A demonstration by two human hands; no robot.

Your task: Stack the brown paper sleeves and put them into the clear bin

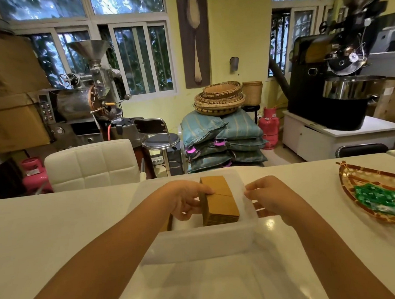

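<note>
Now the left hand (185, 201) grips a thick stack of sleeves (219, 199), thumb on the top face and fingers wrapped round the stack's nine-o'clock side. The stack sits inside the bin (203, 242), towards its twelve-o'clock end; whether it already rests on the floor cannot be told. A sliver of more brown shows at the bin's nine-o'clock wall, just beside the wrist, too hidden to name.

At three o'clock of the stack, the right hand (267, 197) hovers at the bin's wall, fingers loosely curled and holding nothing, perhaps steadying the rim.

The bin stands on a white tabletop (58, 225), and a woven tray (363, 187) with green packets (379, 197) lies well apart at three o'clock.

By my reading this is the placing step, nearly done. Next calls for easing the stack down flat, then slipping the fingers out sideways without dragging the top sleeves askew; the right hand could press the pile while the left lets go.
</note>
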